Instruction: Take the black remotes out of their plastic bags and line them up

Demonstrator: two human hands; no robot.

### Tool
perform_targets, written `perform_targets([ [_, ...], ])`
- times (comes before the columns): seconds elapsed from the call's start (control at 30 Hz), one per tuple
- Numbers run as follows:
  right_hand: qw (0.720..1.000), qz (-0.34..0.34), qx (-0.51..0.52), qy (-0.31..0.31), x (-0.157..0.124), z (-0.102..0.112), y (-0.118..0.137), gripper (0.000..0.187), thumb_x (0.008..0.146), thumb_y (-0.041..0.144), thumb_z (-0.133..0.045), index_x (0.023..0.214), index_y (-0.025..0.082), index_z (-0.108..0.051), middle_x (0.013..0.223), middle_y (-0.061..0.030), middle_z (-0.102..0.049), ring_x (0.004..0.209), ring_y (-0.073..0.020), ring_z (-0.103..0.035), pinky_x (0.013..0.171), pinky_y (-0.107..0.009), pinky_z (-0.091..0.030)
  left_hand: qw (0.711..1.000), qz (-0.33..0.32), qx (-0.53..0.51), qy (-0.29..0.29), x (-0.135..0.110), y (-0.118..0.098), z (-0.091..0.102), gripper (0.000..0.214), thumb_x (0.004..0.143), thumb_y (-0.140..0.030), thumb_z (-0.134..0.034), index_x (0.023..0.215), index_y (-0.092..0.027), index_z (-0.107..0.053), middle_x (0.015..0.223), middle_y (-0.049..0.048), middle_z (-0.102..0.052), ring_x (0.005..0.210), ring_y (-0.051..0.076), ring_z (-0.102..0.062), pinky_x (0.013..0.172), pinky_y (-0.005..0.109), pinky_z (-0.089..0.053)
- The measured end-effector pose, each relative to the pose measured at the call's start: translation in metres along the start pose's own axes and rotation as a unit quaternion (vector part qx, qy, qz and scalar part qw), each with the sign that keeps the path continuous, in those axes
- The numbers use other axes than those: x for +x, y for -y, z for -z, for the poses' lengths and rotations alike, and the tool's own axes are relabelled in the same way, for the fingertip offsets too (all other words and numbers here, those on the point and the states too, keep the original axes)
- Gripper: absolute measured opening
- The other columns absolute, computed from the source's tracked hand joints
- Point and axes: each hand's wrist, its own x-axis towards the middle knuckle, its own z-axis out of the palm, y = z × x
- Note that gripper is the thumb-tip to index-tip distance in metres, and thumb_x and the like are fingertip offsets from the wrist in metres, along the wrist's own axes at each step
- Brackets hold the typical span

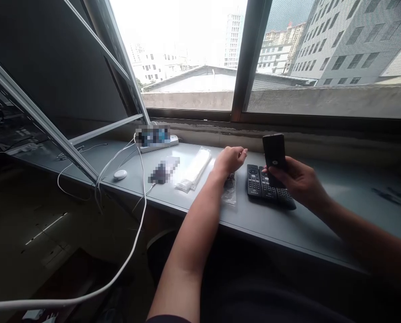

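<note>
Holding a flat black device (273,148) upright in the right hand (301,179), right of centre in the frame.
Closing the right fingers around its lower end and laying the thumb on its near face, just below a pale round mark; probably best gripping the edges firmly but lightly, leaving that mark uncovered, and tilting slowly against backlight from the window (187,45), avoiding knocks on the dark remote controls (253,181) lying side by side on the table (288,229) below. Curling the left hand (230,160) near the frame's middle, over a clear plastic bag (229,197); not revealing any hold. Showing a plain, dark, rectangular body, otherwise too dim for reading detail.
</note>
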Motion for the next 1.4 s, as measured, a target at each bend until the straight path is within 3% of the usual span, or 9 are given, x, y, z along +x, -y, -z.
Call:
perform_targets([
  [0.07,0.984,-0.116,0.134,0.022,-0.003,-0.005,0.008,0.029,0.102,0.057,-0.087,0.116,0.032,-0.081,0.109,-0.0049,-0.086,0.083,-0.0269,-0.079,0.081,-0.045,-0.070,1.000,0.002,-0.002,0.004,0.000,0.000,0.000,0.045,0.121,-0.041,-0.054,0.091,-0.021,-0.082,0.086,0.0093,-0.084,0.078,0.022,-0.076,0.077,0.032,-0.050],
  [0.17,0.939,-0.231,0.251,0.044,-0.004,-0.011,0.019,0.037,0.095,0.056,-0.091,0.120,0.032,-0.080,0.098,-0.0035,-0.082,0.061,-0.0200,-0.063,0.052,-0.034,-0.054,1.000,-0.001,-0.003,0.003,0.000,0.002,-0.001,0.045,0.121,-0.042,-0.054,0.092,-0.022,-0.082,0.086,0.0095,-0.084,0.078,0.023,-0.077,0.076,0.032,-0.050],
  [0.3,0.884,-0.318,0.337,0.066,-0.001,-0.014,0.025,0.043,0.101,0.069,-0.076,0.114,0.028,-0.084,0.085,-0.0040,-0.073,0.054,-0.0181,-0.051,0.048,-0.034,-0.049,1.000,0.002,0.002,0.001,0.000,0.002,-0.001,0.045,0.121,-0.042,-0.054,0.092,-0.022,-0.082,0.087,0.0103,-0.084,0.080,0.025,-0.079,0.079,0.034,-0.052],
  [0.43,0.857,-0.343,0.380,0.049,0.002,-0.009,0.023,0.036,0.105,0.062,-0.074,0.114,0.029,-0.086,0.087,-0.0043,-0.068,0.061,-0.0196,-0.052,0.047,-0.032,-0.052,1.000,0.003,-0.003,0.013,-0.001,0.000,0.002,0.045,0.121,-0.041,-0.054,0.093,-0.021,-0.083,0.087,0.0105,-0.084,0.082,0.025,-0.080,0.082,0.034,-0.054],
  [0.7,0.859,-0.373,0.350,0.024,0.003,-0.001,0.015,0.032,0.104,0.060,-0.077,0.112,0.030,-0.085,0.110,-0.0103,-0.081,0.074,-0.0231,-0.066,0.048,-0.031,-0.059,1.000,0.009,-0.005,0.020,-0.001,-0.002,0.003,0.044,0.121,-0.042,-0.056,0.090,-0.022,-0.081,0.086,0.0091,-0.084,0.080,0.023,-0.078,0.081,0.032,-0.053],
  [0.9,0.853,-0.361,0.370,0.076,0.005,-0.002,0.018,0.031,0.106,0.057,-0.073,0.110,0.028,-0.082,0.103,-0.0098,-0.079,0.060,-0.0201,-0.054,0.043,-0.034,-0.054,1.000,0.012,0.001,0.026,-0.002,-0.003,0.003,0.045,0.121,-0.043,-0.054,0.092,-0.022,-0.081,0.087,0.0096,-0.084,0.081,0.024,-0.078,0.081,0.033,-0.054],
  [1.0,0.850,-0.354,0.386,0.059,0.005,-0.003,0.018,0.024,0.105,0.047,-0.076,0.119,0.029,-0.084,0.102,-0.0081,-0.076,0.067,-0.0206,-0.061,0.048,-0.031,-0.061,1.000,0.010,0.005,0.026,-0.001,-0.004,0.004,0.045,0.121,-0.042,-0.054,0.091,-0.022,-0.082,0.087,0.0100,-0.085,0.082,0.024,-0.078,0.082,0.033,-0.054],
  [1.13,0.868,-0.350,0.350,0.037,0.003,-0.003,0.010,0.023,0.096,0.035,-0.090,0.118,0.030,-0.084,0.105,-0.0065,-0.080,0.081,-0.0224,-0.077,0.073,-0.034,-0.074,1.000,0.005,0.011,0.023,0.000,-0.003,0.003,0.045,0.121,-0.041,-0.054,0.090,-0.023,-0.081,0.085,0.0094,-0.084,0.082,0.024,-0.078,0.080,0.033,-0.053],
  [1.4,0.940,-0.225,0.254,-0.022,-0.003,-0.008,0.012,0.049,0.080,0.049,-0.109,0.121,0.033,-0.085,0.107,-0.0027,-0.086,0.104,-0.0292,-0.084,0.100,-0.046,-0.071,1.000,0.008,0.004,0.025,0.000,-0.001,0.001,0.045,0.121,-0.041,-0.054,0.088,-0.023,-0.080,0.086,0.0092,-0.083,0.080,0.024,-0.077,0.079,0.033,-0.051],
])
